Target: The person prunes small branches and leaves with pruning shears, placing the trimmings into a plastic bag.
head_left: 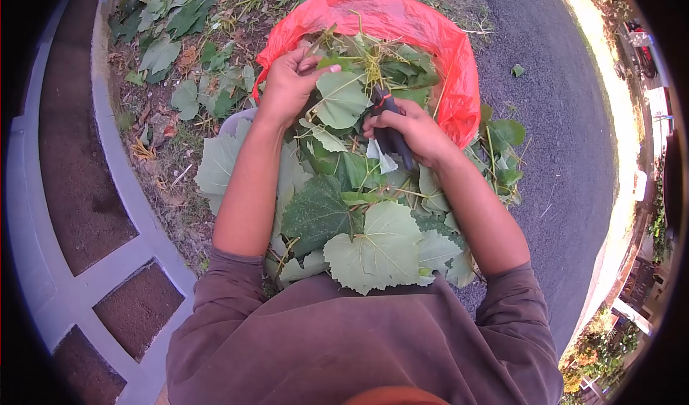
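My right hand point(413, 128) is wrapped round dark-handled pruning shears point(391, 136), whose blades point up into the foliage. My left hand point(291, 82) pinches a leafy stem at the left side of the heap. A pale green lobed leaf point(342, 98) hangs between my two hands. Behind them, a red plastic bag point(456, 67) gapes open, with leaves and thin yellow-green stems inside. Broad leaves point(377, 247) pile up from the bag towards my body, a dark green one point(316, 215) among them. The blade tips are partly hidden by leaves.
Cut leaves point(161, 53) lie on the soil and grass to the left. A grey concrete kerb frame point(161, 233) runs along the far left. Asphalt point(545, 168) stretches along the right, with one small leaf point(517, 70) on it.
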Demonstrator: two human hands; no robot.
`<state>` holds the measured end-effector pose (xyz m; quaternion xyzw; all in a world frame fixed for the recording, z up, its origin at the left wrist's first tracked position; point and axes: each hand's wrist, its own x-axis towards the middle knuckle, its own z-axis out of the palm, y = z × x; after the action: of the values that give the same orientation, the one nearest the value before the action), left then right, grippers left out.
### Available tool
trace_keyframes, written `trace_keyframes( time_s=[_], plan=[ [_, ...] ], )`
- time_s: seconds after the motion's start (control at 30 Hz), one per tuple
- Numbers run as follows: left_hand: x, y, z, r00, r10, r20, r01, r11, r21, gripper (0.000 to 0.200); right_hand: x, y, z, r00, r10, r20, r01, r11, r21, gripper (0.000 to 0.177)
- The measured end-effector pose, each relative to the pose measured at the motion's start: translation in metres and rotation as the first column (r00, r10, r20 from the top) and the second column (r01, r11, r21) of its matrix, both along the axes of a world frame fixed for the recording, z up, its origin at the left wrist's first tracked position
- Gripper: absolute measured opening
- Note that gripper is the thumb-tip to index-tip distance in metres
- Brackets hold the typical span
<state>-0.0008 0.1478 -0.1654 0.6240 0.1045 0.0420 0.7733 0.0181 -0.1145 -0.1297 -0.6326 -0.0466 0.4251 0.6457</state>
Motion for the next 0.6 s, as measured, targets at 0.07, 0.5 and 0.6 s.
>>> trace_keyframes(
  time_s=[0.07,0.5,0.6],
  plan=[
    [-0.004,-0.007,0.009,0.999,0.039,-0.013,-0.039,0.999,-0.029,0.026,0.0,-0.004,0.017,0.984,0.068,-0.164,-0.072,0.997,-0.016,0.03],
    [-0.018,-0.035,0.031,0.987,0.031,0.158,-0.057,0.985,0.165,0.033,-0.004,-0.002,0.034,0.96,-0.147,-0.237,0.117,0.984,-0.137,0.032],
    [-0.015,-0.028,0.028,0.995,-0.002,0.101,-0.024,0.966,0.259,0.041,0.001,-0.004,0.017,1.0,0.013,-0.007,-0.014,0.971,-0.24,0.024]
  ],
)
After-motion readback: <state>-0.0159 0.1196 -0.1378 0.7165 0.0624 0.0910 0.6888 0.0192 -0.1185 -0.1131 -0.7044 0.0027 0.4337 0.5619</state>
